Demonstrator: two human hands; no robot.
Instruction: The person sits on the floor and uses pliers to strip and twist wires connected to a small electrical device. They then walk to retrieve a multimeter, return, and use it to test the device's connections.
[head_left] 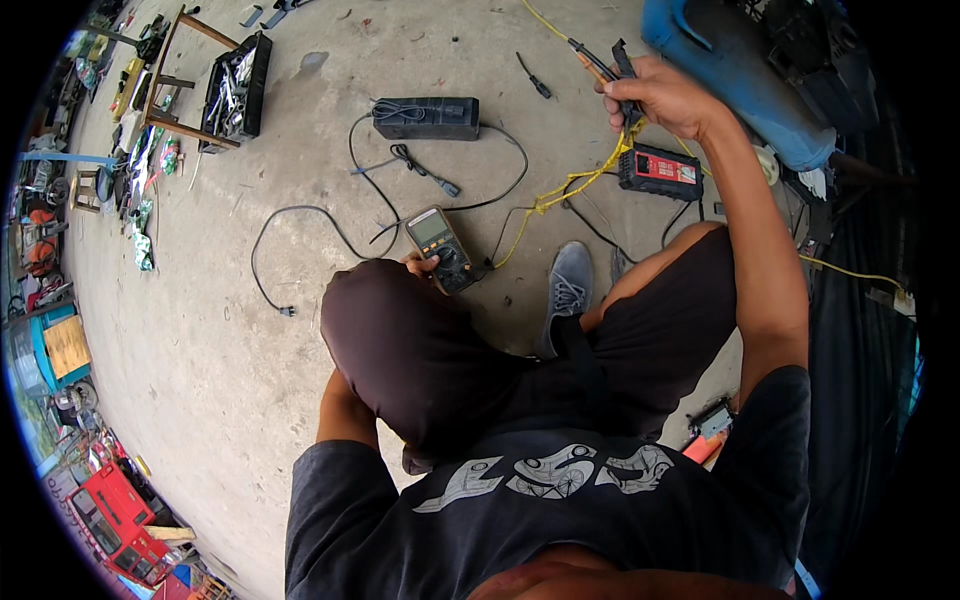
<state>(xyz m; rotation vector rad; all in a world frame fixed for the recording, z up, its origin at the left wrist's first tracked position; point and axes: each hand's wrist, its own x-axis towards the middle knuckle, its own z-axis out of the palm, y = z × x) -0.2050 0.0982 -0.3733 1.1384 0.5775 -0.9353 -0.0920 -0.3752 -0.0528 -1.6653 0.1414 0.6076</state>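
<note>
We had our L hand (423, 265) closed on the L side of a digital multimeter (443, 243), thumb on its face nr the dial, other fingers mostly hidden. The digital multimeter was angled just past our bent L knee (385, 325), gray screen at its far end; couldn't make out a reading. Our R hand (662, 98) was reached out upper R, gripping a blk clamp (624, 60) btwn thumb & fingers, w/ a slim brown-and-blk lead (592, 64) alongside; couldn't tell how the two met. A yellow cord (545, 203) ran from under that hand to nr the multimeter's lower R edge, bunched midway. Just below the R hand we had a red-and-blk charger box (660, 173) on the concrete floor (200, 350), cables trailing off. Ahead of us lay a blk power adapter (425, 120), cord coiled on top & more looping out both sides; btwn it & the multimeter, a short blk plug cord (425, 172). Our gray shoe (570, 285) was R of the multimeter. Farther up L we saw a blk crate (258, 88) of metal tools (232, 92) beside a wooden frame (190, 130)
</note>
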